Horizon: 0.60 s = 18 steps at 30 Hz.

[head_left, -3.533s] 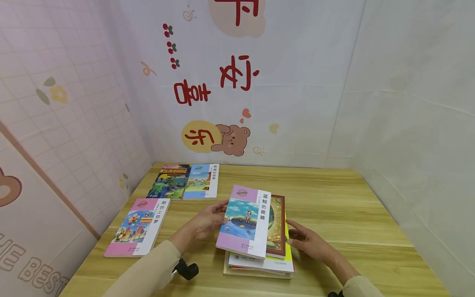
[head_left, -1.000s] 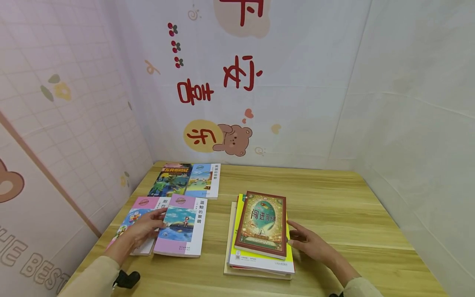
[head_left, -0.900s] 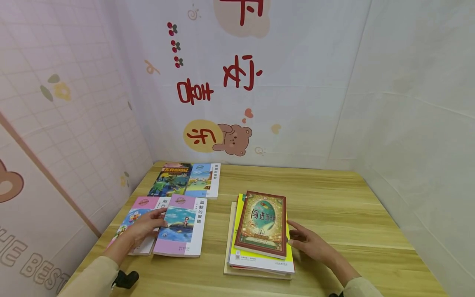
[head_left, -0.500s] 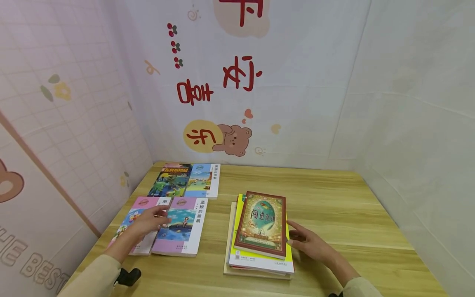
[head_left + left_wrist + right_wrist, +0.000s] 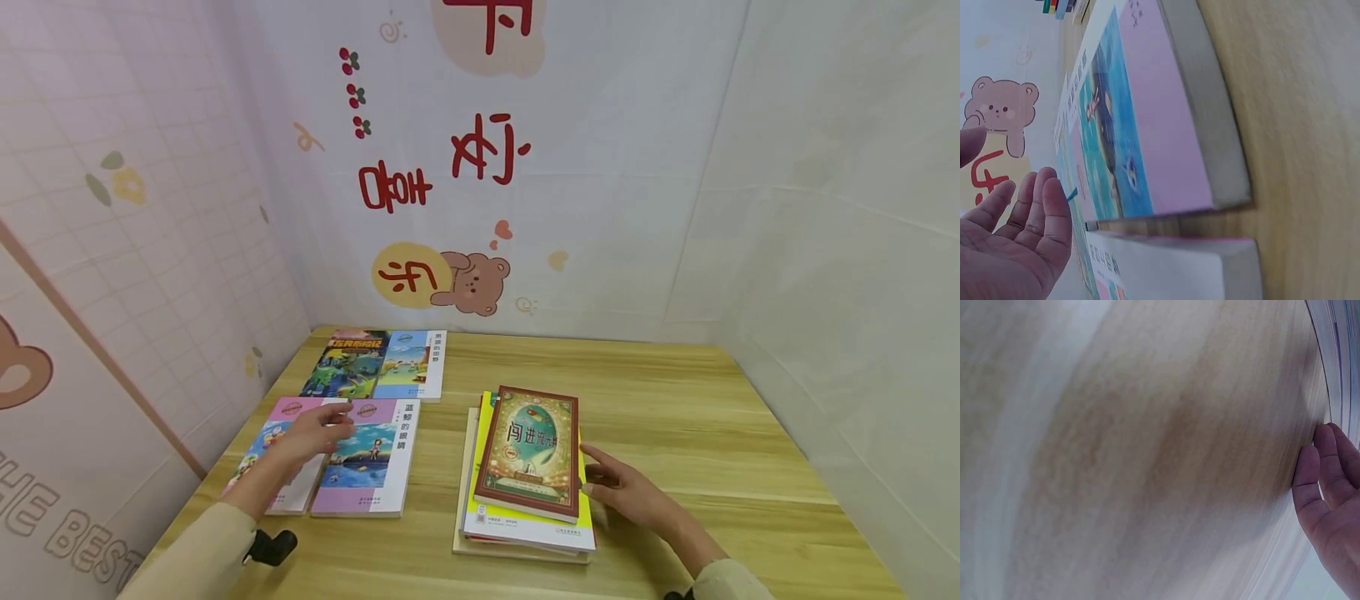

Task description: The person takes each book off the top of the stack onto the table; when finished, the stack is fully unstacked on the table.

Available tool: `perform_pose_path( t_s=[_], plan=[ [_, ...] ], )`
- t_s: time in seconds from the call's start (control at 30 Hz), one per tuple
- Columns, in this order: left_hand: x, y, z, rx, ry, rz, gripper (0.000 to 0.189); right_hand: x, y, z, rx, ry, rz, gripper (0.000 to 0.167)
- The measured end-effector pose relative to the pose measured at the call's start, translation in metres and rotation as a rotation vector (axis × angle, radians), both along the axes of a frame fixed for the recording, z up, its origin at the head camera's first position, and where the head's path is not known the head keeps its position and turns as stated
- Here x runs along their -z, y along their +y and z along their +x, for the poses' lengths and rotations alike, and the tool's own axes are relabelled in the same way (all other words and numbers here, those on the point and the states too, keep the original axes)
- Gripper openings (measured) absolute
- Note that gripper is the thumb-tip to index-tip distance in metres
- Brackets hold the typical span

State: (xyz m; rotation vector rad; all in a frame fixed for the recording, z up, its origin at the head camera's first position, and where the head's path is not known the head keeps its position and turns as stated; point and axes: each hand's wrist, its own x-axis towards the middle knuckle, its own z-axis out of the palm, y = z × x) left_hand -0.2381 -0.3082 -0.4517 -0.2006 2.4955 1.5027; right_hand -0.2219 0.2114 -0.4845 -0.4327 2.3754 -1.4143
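Observation:
Above the two pink-and-white books at the left, my left hand [image 5: 311, 435] hovers with loosely bent fingers and nothing in its grasp. The pink book with a blue sea cover [image 5: 367, 457] lies flat, close beside the other pink book [image 5: 288, 492], which my hand partly covers. In the left wrist view a narrow gap separates the sea-cover book [image 5: 1166, 125] from its neighbour [image 5: 1166, 269]. My right hand [image 5: 626, 492] rests at the right side of a book stack, fingertips by its edge. A brown-framed book [image 5: 528, 454] tops that stack, over a yellow-and-white book [image 5: 525, 527].
Behind the pink books lie a dark green adventure book [image 5: 345, 367] and a blue-and-white book [image 5: 411, 367], side by side. All rest on a wood-grain table [image 5: 660, 400] with printed cloth walls [image 5: 600, 167] at its back and sides.
My left hand carried the sea-cover book from the stack to the left, set it beside the other pink book, then let go and lifted off. The right hand stayed by the stack.

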Motion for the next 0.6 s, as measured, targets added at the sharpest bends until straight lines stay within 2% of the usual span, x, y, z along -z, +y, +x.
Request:
perform_pose_path(
  t_s=[0.3,0.6],
  plan=[
    [0.002,0.018,-0.011,0.020,0.007,0.089,0.060,0.001,0.001,-0.001,0.002,-0.007,0.001,0.069],
    [0.004,0.045,-0.023,0.108,0.041,0.163,0.067,0.000,0.000,0.000,0.009,-0.001,0.005,0.068]
  ],
)
